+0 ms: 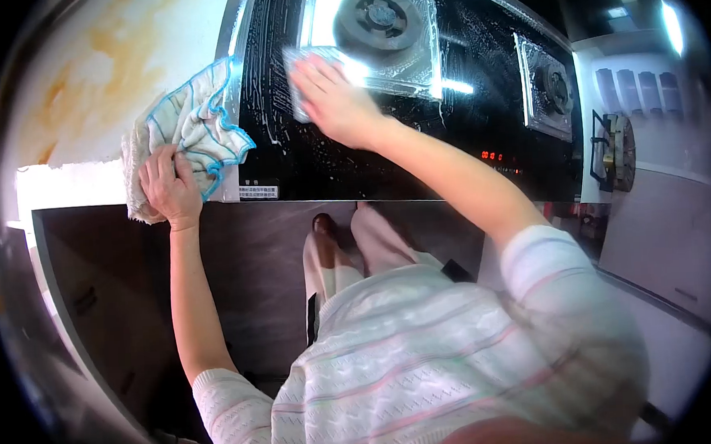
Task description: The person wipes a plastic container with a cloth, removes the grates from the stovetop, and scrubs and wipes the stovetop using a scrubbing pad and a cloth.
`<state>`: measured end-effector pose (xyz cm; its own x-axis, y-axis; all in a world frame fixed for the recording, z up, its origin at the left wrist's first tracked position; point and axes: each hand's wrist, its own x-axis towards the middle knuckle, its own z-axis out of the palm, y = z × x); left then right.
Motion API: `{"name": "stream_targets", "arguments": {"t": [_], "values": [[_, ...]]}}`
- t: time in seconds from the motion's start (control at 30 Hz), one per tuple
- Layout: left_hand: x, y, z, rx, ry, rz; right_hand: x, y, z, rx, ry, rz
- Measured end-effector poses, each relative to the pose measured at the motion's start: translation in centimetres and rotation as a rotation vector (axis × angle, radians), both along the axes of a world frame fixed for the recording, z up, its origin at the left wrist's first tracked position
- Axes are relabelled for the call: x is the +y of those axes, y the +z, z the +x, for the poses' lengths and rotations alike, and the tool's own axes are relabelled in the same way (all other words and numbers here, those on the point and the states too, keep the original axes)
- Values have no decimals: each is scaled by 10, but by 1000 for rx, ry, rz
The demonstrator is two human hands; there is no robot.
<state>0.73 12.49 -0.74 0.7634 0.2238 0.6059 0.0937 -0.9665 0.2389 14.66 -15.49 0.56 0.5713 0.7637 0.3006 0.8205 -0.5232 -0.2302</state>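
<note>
So the right hand (329, 99) is lying over a pale cloth (296, 92) on the black glass cooktop (352, 162), fingers stretching out fairly flat and close together; the thumb's hiding, so I can't tell if it's actually pinching anything. That cloth is sitting just beside the bigger burner (381, 16) and its shiny square surround (424, 78), with whitish streaks showing on the glass around it. Meanwhile the left hand (168, 183) is resting on a bunched white towel (193, 118) with blue edging, which is straddling the stained counter (121, 49) and the cooktop's left edge. Its fingers are bending over the fabric, but I can't tell whether they're clamping it.
</note>
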Motion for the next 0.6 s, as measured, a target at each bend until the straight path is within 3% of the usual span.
{"name": "stream_targets", "arguments": {"t": [0.07,0.2,0.27,0.4,0.5,0.6], "values": [[-1,-1,-1,-19,-1,-9,-58,14,-21,76,-74,-184],[-4,1,-1,-21,-2,-14,-108,12,-26,52,-172,-193],[-2,0,-1,-20,9,1,-68,8,-20,58,-32,-49],[0,-1,-1,9,-7,45,14,4,-15,84,20,-43],[2,1,-1,19,-17,46,-46,4,-25,96,11,-93],[-1,-1,-2,30,-2,33,-151,15,-27,81,-166,-258]]}}
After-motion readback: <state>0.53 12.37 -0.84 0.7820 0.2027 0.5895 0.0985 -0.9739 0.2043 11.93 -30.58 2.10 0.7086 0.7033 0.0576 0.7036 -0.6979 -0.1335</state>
